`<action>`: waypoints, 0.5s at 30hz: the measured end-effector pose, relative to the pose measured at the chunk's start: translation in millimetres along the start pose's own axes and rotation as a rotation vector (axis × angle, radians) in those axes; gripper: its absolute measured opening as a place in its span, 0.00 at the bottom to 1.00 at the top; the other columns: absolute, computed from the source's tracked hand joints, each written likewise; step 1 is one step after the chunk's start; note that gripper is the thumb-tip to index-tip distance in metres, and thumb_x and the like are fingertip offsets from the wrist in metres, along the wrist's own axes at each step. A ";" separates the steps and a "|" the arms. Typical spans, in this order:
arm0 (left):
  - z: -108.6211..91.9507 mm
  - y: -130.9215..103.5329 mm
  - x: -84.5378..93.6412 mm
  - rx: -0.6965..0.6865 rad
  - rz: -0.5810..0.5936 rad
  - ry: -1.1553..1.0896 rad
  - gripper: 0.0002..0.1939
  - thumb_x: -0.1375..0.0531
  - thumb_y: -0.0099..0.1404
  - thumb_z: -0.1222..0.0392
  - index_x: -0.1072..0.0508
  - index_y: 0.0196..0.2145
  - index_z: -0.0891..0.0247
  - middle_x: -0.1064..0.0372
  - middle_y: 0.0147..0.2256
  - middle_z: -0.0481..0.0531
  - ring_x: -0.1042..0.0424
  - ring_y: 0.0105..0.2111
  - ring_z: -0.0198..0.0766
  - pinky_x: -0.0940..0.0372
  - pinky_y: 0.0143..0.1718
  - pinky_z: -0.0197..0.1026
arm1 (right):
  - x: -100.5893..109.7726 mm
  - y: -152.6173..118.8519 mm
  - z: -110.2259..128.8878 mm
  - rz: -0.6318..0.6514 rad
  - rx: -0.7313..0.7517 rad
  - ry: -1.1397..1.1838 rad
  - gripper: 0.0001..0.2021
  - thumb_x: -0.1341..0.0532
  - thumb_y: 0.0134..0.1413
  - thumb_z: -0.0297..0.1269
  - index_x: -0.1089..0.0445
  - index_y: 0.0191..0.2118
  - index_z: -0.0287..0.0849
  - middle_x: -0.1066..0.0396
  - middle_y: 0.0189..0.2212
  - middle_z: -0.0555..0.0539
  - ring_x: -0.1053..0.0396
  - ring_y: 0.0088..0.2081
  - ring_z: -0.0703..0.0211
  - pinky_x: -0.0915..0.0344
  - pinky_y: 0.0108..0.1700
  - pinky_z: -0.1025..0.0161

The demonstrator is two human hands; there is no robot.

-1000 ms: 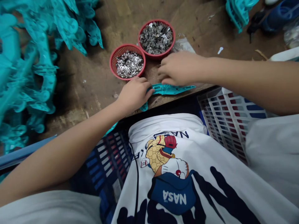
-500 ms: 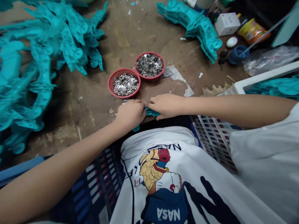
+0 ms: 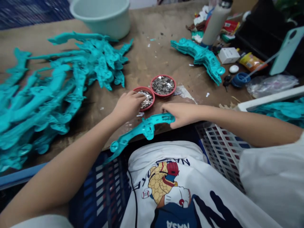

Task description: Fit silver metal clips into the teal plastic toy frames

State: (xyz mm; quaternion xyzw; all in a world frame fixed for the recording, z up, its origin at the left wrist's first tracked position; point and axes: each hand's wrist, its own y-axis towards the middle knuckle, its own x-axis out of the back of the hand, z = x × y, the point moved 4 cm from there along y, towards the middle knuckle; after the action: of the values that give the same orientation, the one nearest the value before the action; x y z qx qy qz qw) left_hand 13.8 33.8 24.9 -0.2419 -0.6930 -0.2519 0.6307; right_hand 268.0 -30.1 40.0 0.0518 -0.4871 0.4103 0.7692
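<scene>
My left hand [image 3: 129, 103] reaches over the nearer red basket [image 3: 153, 103], its fingers stretched out over the small shiny metal pieces [image 3: 147, 98]; its thumb is hidden. A long, curved teal plastic part [image 3: 148, 128] lies at an angle across the table's front edge, its left end sticking out past it. My right hand [image 3: 180, 114] is closed around the right end of this part. Just behind, a second red basket [image 3: 163, 94] holds duller grey metal pieces [image 3: 162, 85].
Many teal parts are heaped [image 3: 54, 91] on the left, before a pale basin [image 3: 104, 19]. More teal parts [image 3: 198, 55] lie at the back right, near a bottle [image 3: 216, 23], a white box [image 3: 228, 55] and a blue cap [image 3: 239, 79]. A white crate [image 3: 223, 145] stands at my right.
My left hand has left the teal part and moved to the nearer red basket. My right hand keeps hold of the part, now largely uncovered. The view has tilted up.
</scene>
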 end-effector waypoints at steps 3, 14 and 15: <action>57.8 -8.8 25.8 0.185 -0.138 -0.048 0.29 0.46 0.86 0.61 0.10 0.71 0.60 0.10 0.71 0.64 0.13 0.66 0.65 0.20 0.70 0.68 | 58.1 -33.1 -22.2 -0.043 -0.034 -0.022 0.31 0.22 0.59 0.34 0.21 0.68 0.48 0.10 0.60 0.41 0.12 0.55 0.37 0.15 0.56 0.46; 223.6 21.8 15.6 0.853 -0.033 -0.158 0.61 0.42 0.61 -0.03 0.19 0.53 0.62 0.12 0.41 0.66 0.10 0.50 0.65 0.21 0.47 0.61 | 148.1 -24.2 -183.6 -0.681 -0.881 -0.019 0.36 0.24 0.80 0.37 0.27 0.82 0.25 0.16 0.59 0.16 0.16 0.53 0.36 0.23 0.58 0.42; 223.8 24.4 14.5 0.837 -0.003 -0.174 0.59 0.44 0.61 -0.05 0.21 0.49 0.59 0.16 0.35 0.59 0.12 0.45 0.59 0.22 0.44 0.58 | 136.1 -8.6 -193.1 -0.660 -0.873 0.004 0.35 0.25 0.80 0.38 0.28 0.81 0.22 0.17 0.59 0.17 0.15 0.55 0.34 0.22 0.61 0.43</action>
State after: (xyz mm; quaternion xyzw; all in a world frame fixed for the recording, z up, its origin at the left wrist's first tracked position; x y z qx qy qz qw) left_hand -139.9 198.9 23.0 0.0156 -0.7865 0.0715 0.6132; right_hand 436.1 135.8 50.1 -0.1232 -0.5684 -0.0930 0.8081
